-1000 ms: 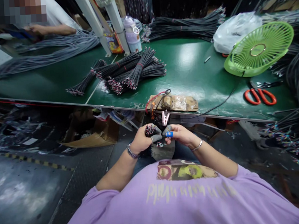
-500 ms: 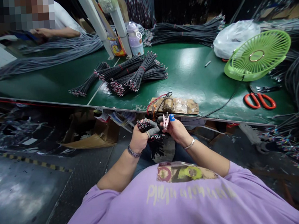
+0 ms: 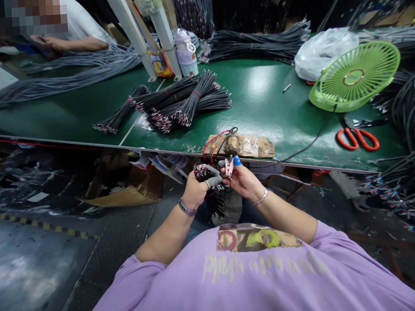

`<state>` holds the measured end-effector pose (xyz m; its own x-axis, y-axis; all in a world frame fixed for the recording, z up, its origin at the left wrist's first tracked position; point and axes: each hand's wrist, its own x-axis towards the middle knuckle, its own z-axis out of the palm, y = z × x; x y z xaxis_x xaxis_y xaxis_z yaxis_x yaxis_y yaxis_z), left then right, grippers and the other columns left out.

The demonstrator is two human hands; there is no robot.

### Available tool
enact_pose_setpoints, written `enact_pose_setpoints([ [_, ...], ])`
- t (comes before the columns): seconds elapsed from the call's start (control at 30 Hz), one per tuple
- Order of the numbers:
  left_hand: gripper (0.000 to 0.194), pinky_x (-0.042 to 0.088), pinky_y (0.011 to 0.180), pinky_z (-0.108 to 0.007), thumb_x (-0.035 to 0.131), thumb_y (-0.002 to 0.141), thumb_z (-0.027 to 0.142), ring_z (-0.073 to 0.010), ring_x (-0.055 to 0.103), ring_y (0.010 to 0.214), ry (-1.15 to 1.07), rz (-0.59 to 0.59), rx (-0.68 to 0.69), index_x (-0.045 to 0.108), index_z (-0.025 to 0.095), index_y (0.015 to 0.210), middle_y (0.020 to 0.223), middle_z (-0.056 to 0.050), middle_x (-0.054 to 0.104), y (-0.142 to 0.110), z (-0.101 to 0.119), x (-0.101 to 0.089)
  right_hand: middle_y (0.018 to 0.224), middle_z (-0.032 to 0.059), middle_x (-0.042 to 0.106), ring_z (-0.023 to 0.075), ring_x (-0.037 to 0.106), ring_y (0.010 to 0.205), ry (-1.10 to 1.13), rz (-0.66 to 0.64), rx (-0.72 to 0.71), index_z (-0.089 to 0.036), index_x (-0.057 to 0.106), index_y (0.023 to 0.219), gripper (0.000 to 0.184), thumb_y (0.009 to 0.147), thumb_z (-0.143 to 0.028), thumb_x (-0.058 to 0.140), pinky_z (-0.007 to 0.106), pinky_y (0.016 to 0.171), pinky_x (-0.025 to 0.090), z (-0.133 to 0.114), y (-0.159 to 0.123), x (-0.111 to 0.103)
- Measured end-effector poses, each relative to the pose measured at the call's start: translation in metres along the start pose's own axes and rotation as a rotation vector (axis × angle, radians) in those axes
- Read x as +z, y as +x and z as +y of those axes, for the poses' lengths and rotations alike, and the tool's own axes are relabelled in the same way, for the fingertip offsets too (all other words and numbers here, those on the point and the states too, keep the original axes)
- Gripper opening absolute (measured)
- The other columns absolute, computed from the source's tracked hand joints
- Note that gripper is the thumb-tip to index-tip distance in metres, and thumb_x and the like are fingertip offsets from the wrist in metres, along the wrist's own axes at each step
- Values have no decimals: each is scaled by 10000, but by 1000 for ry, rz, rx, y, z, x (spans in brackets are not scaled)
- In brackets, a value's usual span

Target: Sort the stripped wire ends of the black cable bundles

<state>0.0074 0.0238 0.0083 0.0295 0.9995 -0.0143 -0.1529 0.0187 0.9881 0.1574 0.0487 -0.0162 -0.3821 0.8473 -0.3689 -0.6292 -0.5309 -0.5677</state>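
My left hand (image 3: 198, 188) is closed round a bundle of short black cables (image 3: 203, 170), whose stripped coloured ends stick up above my fist. A grey finger cot covers my left thumb. My right hand (image 3: 243, 179), with a blue cot on one fingertip, pinches at a small metal clip (image 3: 229, 165) that hangs just under the table's front edge. Red and black leads run from the clip up to a taped brown block (image 3: 244, 145) on the green table (image 3: 263, 100). Both hands meet in front of my chest.
Tied bundles of black cables (image 3: 181, 101) lie mid-table, more along the back and right. A green fan (image 3: 355, 76), orange scissors (image 3: 357, 138), a white plastic bag (image 3: 322, 47) and a bottle (image 3: 185, 51) stand on the table. Another person's arm (image 3: 72, 42) works at the far left.
Both hands rose from my lap to the table edge. My right hand reached the metal clip and stays on it; the cable bundle came up beside it.
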Motion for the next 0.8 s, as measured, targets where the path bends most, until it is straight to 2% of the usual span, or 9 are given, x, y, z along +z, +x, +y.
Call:
enact_pose_setpoints([
  [0.17, 215, 493, 600, -253, 795, 566, 202, -120, 578, 612, 20, -13, -13, 638, 136, 697, 670, 9, 640, -4, 0, -1, 750, 15, 684, 93, 574, 557, -8, -84, 38, -190, 611, 853, 485, 837, -642, 435, 220, 571, 506, 2, -3, -7],
  [0.4, 205, 499, 648, -264, 787, 596, 239, -129, 595, 648, 122, -31, 11, 645, 145, 711, 685, 5, 642, -10, -2, -4, 806, 39, 696, 96, 542, 552, 62, -121, 130, -188, 602, 822, 399, 880, -548, 440, 220, 548, 493, 5, -16, -17],
  [0.5, 248, 512, 655, -268, 775, 616, 263, -131, 609, 669, 89, 37, -4, 656, 145, 799, 733, -2, 653, -8, -7, -4, 715, 29, 668, 93, 517, 533, 37, -152, 171, -172, 611, 773, 423, 881, -544, 440, 218, 546, 482, 7, -26, -17],
  [0.57, 322, 512, 587, -265, 767, 623, 270, -123, 599, 596, 28, 79, -52, 644, 147, 895, 693, 12, 639, -6, -11, -6, 638, 19, 631, 90, 502, 512, -16, -184, 182, -160, 610, 724, 446, 869, -553, 456, 223, 550, 480, 10, -29, -17],
  [0.67, 491, 496, 512, -261, 766, 614, 241, -119, 581, 501, -31, 21, -126, 576, 151, 1057, 652, 25, 642, -5, -13, -9, 595, -3, 606, 83, 489, 482, -85, -162, 129, -160, 591, 693, 378, 800, -522, 581, 229, 528, 474, 15, -28, -20],
  [0.8, 707, 520, 609, -275, 783, 581, 206, -148, 638, 642, -25, -121, -141, 466, 153, 1212, 763, -17, 688, -6, -11, -14, 569, -38, 587, 63, 443, 445, -226, -57, -36, -167, 580, 724, 296, 684, -417, 734, 202, 475, 422, 17, -20, -19],
])
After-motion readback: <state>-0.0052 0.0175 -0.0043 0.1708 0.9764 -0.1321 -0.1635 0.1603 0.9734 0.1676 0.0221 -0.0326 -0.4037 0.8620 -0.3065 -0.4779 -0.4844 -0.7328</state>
